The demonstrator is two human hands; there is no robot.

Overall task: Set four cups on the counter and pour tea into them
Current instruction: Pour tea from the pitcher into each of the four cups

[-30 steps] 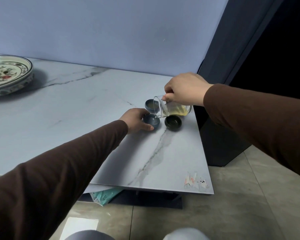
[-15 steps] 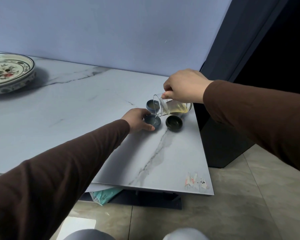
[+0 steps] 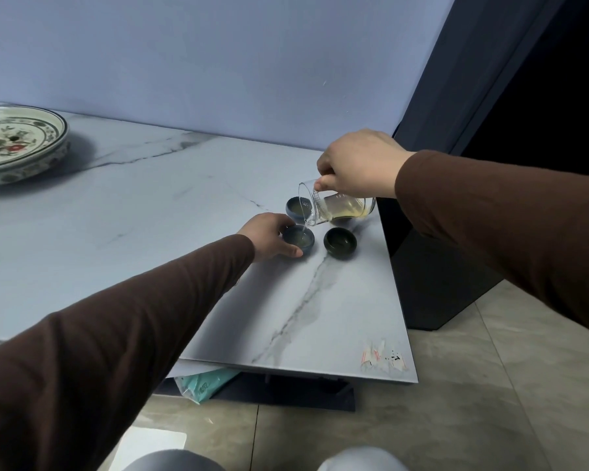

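Observation:
Three small cups stand near the counter's [image 3: 150, 212] right end. My right hand [image 3: 357, 164] grips a glass pitcher [image 3: 337, 207] of yellow tea, tipped to the left. A thin stream falls from its spout into the near blue cup [image 3: 299, 240]. My left hand [image 3: 269, 236] holds that cup from its left side. A second blue cup [image 3: 296, 207] with tea in it sits just behind. A dark green cup [image 3: 340, 243] stands to the right, under the pitcher's body. Any further cup is hidden.
A large painted plate [image 3: 17, 144] rests at the far left of the marble counter. The counter's right edge runs close by the cups, beside a dark cabinet [image 3: 432, 266]. A teal bag [image 3: 204, 385] lies under the counter's front edge.
The pitcher has tipped further and tea now streams into the near blue cup. Both hands stay almost where they were.

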